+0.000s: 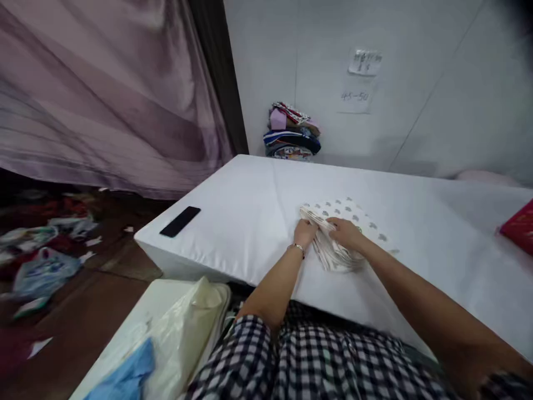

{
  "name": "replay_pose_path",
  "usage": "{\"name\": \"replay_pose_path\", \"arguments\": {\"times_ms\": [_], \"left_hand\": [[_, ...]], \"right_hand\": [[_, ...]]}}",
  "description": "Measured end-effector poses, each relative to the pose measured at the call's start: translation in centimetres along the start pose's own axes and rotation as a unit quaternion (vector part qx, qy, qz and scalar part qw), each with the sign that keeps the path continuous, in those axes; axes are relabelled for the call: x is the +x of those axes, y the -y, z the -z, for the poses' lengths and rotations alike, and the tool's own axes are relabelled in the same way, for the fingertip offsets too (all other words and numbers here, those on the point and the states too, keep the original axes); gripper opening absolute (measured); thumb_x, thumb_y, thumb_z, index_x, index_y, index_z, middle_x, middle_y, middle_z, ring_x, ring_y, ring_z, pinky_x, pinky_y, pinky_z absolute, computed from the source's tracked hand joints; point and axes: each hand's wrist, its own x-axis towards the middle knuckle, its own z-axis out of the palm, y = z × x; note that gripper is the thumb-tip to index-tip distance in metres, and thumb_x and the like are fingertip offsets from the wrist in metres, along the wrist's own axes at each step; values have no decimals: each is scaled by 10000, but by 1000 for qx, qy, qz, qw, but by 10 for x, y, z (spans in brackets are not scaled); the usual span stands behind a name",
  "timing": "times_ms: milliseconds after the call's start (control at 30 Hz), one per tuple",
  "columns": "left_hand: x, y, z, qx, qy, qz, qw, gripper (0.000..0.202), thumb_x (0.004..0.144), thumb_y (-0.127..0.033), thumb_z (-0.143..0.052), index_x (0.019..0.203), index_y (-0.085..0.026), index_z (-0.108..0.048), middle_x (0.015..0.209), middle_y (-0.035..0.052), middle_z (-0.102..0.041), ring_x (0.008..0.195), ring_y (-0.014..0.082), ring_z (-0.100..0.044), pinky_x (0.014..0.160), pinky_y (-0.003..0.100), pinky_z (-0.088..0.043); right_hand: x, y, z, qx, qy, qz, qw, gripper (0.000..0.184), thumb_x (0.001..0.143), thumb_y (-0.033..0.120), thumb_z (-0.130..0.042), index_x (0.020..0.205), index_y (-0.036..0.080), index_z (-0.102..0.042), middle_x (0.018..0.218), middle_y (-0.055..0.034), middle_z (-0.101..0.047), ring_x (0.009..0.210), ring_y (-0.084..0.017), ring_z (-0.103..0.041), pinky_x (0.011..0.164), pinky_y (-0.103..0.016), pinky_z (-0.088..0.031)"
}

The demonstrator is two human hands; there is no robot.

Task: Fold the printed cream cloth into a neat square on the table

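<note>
A white cloth with small grey motifs [353, 214] lies on the white table [250, 205], partly gathered into folds near me. My left hand [305, 232], a bracelet on its wrist, rests closed on the left end of the folded bundle [333, 253]. My right hand [345, 232] presses on the bundle's top, fingers curled over the fabric. Both hands sit side by side, almost touching.
A black phone [180, 221] lies near the table's left corner. A pile of folded colourful fabrics [291, 133] stands against the white wall at the back. A red item [518, 226] shows at the right edge. A plastic bag [166, 333] sits by my knees; litter covers the floor [41, 261].
</note>
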Motion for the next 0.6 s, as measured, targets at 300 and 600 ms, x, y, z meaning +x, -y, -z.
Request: {"name": "replay_pose_path", "arguments": {"times_ms": [300,600], "left_hand": [[-4,1,-4,-39,47,25,998,120,666,-238,-628,634,-131,-671,572,6,-603,599,134,-544,535,218,-364],[-53,9,-17,-94,128,45,986,79,610,-213,-688,598,-138,-667,552,-11,-593,569,113,-529,515,202,-377]], "right_hand": [[2,-3,3,36,-7,7,999,514,693,156,-517,1201,173,-595,821,-36,-682,681,-170,-577,622,-247,-396],[7,-5,2,7,-1,12,1000,555,682,149,-516,1233,165,-579,946,-60,-680,746,-177,-583,657,-251,-411]]}}
